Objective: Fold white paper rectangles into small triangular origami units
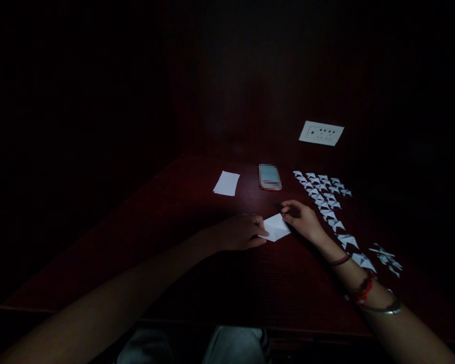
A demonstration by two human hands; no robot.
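the left hand (246, 233) has its grip on the left end of the white paper (276, 227), fingers over it against the worktop (197, 283). the paper lies between the hands, its long axis running roughly side to side. the right hand (304, 220) touches its upper right edge; whether that grip is pinched closed, i cannot tell. neither hand is clearly nearer. beyond sit the stacked sheets (226, 183) and the phone (269, 176).

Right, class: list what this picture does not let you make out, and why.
Head view:
- Ends of the white sheet: covered by the left hand and right hand.
- Phone screen: pixelated.
- Fine creases in the folded papers: too small.
- Trousered legs: cut off by the bottom edge.
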